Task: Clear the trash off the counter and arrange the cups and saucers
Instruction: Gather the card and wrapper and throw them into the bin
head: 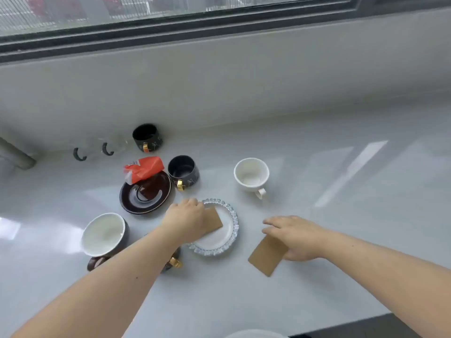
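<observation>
A brown card [214, 219] lies on the glass saucer [229, 240] near the tabletop's [317, 167] front, under the left hand [186, 219], whose grip is hidden. The right hand [296, 236] presses a second brown card [266, 256] flat, fingers spread. Behind stand a dark saucer [145, 195] with an orange wrapper [142, 169], two black cups [183, 172] and a white cup [251, 175].

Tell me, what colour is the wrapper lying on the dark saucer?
Orange-red with white patches. The wrapper rests on the dark saucer's far rim, shown in the head view.
</observation>
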